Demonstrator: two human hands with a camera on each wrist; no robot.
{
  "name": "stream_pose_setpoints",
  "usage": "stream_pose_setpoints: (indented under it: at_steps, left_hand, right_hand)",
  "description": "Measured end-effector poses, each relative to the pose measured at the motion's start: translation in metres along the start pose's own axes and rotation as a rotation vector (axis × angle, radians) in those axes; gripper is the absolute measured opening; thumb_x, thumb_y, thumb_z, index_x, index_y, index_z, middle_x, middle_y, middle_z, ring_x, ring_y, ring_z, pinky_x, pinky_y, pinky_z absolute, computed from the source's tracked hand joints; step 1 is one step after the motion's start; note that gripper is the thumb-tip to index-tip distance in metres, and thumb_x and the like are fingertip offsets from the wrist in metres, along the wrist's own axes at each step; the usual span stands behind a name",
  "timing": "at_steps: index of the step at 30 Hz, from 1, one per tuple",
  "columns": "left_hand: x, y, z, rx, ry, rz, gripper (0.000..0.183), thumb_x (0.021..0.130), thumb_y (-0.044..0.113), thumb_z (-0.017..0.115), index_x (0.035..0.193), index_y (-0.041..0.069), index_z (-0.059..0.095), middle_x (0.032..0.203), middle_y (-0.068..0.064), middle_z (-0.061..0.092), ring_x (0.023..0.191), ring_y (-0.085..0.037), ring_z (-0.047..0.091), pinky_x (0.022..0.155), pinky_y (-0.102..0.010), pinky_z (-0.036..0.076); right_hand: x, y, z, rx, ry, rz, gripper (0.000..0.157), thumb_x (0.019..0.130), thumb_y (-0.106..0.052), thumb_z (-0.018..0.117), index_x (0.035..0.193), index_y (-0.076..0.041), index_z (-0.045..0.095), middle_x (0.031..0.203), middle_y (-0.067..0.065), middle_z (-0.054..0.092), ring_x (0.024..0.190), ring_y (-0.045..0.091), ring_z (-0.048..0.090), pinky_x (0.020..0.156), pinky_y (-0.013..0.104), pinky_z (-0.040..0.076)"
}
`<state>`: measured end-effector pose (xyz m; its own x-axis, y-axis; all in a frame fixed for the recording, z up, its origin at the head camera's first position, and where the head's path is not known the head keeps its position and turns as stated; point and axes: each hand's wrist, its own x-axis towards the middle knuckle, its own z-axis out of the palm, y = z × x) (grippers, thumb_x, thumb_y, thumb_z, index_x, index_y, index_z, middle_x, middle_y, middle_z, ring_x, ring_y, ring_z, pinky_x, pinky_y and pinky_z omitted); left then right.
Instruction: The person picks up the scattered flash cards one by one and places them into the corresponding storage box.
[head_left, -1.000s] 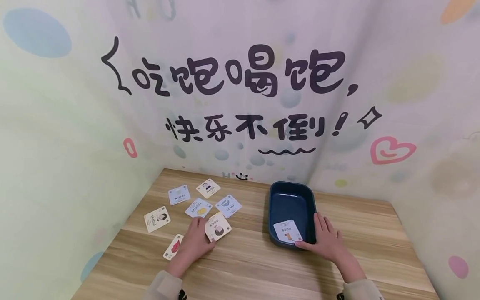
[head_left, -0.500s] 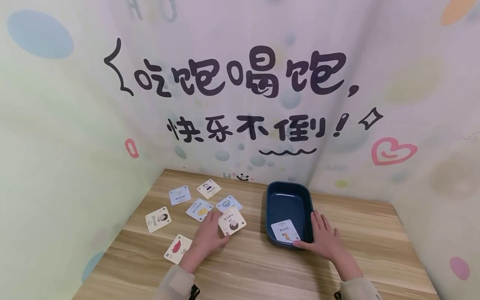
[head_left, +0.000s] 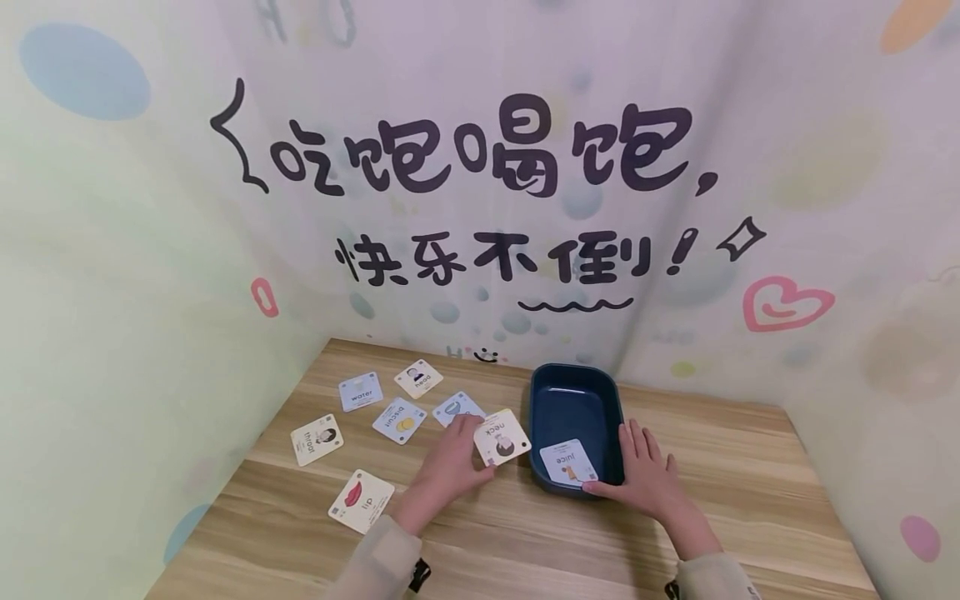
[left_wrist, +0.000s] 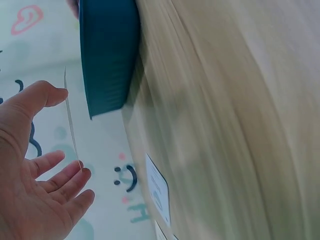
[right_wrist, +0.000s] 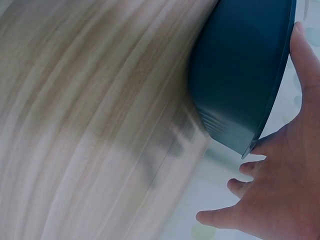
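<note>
My left hand [head_left: 452, 468] pinches the edges of a cream "neck" card [head_left: 502, 437] between thumb and fingers, just left of a dark blue plastic tray [head_left: 534, 417]. In the left wrist view this card [left_wrist: 70, 117] appears as a thin edge-on line, raised off the table. Spread along the tray's right side and near corner, my right hand [head_left: 647, 475] touches the rim with thumb and fingers. The right wrist view shows those fingers fairly straight, against the tray [right_wrist: 240, 75]. Inside the tray, a pale "juice" card [head_left: 568, 462] lies at the near end.
On the wooden table [head_left: 510, 550], left of the tray, lie cards "water" [head_left: 361, 392], "head" [head_left: 418, 379], "biscuit" [head_left: 400, 420], "throat" [head_left: 317, 439] and "lip" [head_left: 362, 501]. A blue bowl-picture card [head_left: 454, 407] is partly hidden by my left hand. A printed wall [head_left: 480, 200] stands behind.
My left hand has carried the "neck" card rightward from among the other cards to beside the tray, uncovering the "lip" card. My right hand has stayed on the tray's rim.
</note>
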<state>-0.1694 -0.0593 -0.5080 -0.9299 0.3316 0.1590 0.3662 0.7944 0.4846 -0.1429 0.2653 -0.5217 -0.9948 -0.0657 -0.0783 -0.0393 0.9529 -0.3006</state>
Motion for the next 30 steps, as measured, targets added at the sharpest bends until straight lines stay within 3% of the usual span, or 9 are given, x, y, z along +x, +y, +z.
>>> stream_pose_setpoints:
  at_steps: [7,20,30]
  left_hand:
    - [0.010,0.016,0.010,0.025,-0.034,0.037,0.072,0.075,0.030,0.081,0.134,0.005,0.048,0.128,-0.012,0.053,0.115,-0.023,0.055,0.104,-0.038,0.050]
    - [0.025,0.043,0.027,0.030,-0.110,0.045,0.072,0.076,0.033,0.082,0.135,0.010,0.047,0.132,-0.008,0.054,0.114,-0.020,0.056,0.099,-0.036,0.052]
    - [0.022,0.053,0.033,0.100,-0.123,0.088,0.073,0.080,0.038,0.080,0.137,0.008,0.046,0.139,-0.010,0.051,0.127,-0.023,0.053,0.109,-0.036,0.047]
  right_hand:
    - [0.000,-0.001,-0.001,-0.007,0.019,-0.004,0.129,0.067,-0.078,0.070,0.154,0.004,0.024,0.162,0.029,0.019,0.145,0.053,0.021,0.107,0.082,0.020]
    - [0.001,0.000,0.001,-0.024,0.031,-0.008,0.127,0.068,-0.076,0.072,0.154,0.006,0.025,0.159,0.031,0.024,0.144,0.055,0.025,0.106,0.080,0.024]
    - [0.002,0.003,0.002,0.001,-0.014,0.007,0.128,0.070,-0.075,0.071,0.155,0.006,0.019,0.160,0.032,0.020,0.145,0.055,0.021,0.107,0.080,0.021]
